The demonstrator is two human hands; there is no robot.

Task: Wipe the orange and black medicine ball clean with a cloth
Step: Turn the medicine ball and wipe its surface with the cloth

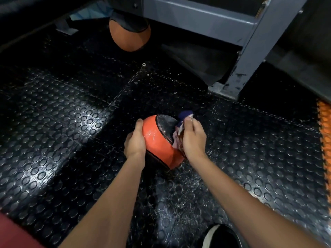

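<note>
Nearest, at bottom right: toe of a shoe (221,236) with a pale rim; at bottom left, a strip of red fabric (16,231), likely clothing, blurred. Both forearms reaching forward over black studded floor (59,133), wet sheen and droplets around the work spot.

Medicine ball (157,140) resting on the floor between the hands, orange panel turned toward the camera, black panel facing up and right. Glossy, apparently wet.

Left hand (135,140) cupped on the ball's left flank, thumb up over the top edge, fingers wrapped out of sight round the far side. Judged as a brace: stops a round thing rolling away under wiping pressure.

Right hand (192,138) clenched round a bunched cloth (180,127), blue with pale and reddish parts, pressed against the black panel at its seam with the orange. Bunching probably for firmer contact. Wiping under way; portion finished not determinable.

Farther back: grey metal frame leg (238,72) bolted by a foot plate, on the right. Orange floor strip (324,126) at far right edge. Second orange and black ball (129,34) beneath the frame, well apart, untouched.
</note>
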